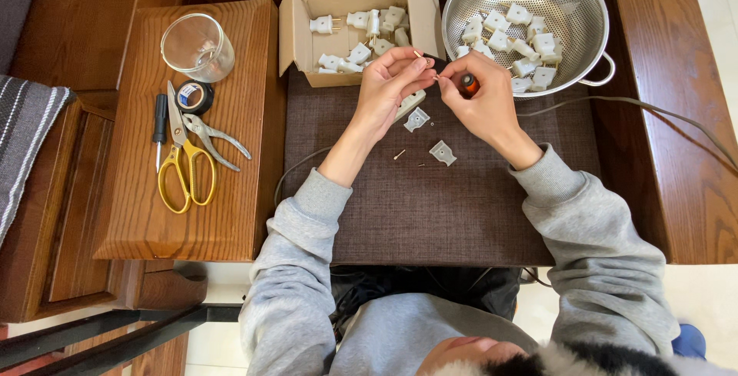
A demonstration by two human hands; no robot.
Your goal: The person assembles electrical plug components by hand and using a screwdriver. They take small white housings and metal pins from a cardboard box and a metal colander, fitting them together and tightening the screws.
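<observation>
From the head camera, looking straight down, I see my left hand (388,88) pinched shut on a small pale plug part, thumb and fingertips meeting just in front of the open cardboard box of white plastic plugs (355,34). My right hand (480,103) is clenched round a short screwdriver with an orange-and-black handle (465,82), its tip aimed at what the left hand holds, so the two hands meet above the dark brown woven mat (430,207); held that high and close, the tiny piece sits right under my eyes.

On the mat just below the hands lie two loose white plug cover pieces (430,136) and a small brass screw (399,154), apart from one another. A perforated steel colander (530,26) holding more white plugs stands to the right of the box, within easy reach. A grey cable (661,118) runs off to the right.

On the wooden side table (215,214) to the left rest yellow-handled scissors (184,164), grey metal pliers (215,139), a black tape roll (194,98), a slim black-handled screwdriver (159,126) and a clear glass jar (197,47).
</observation>
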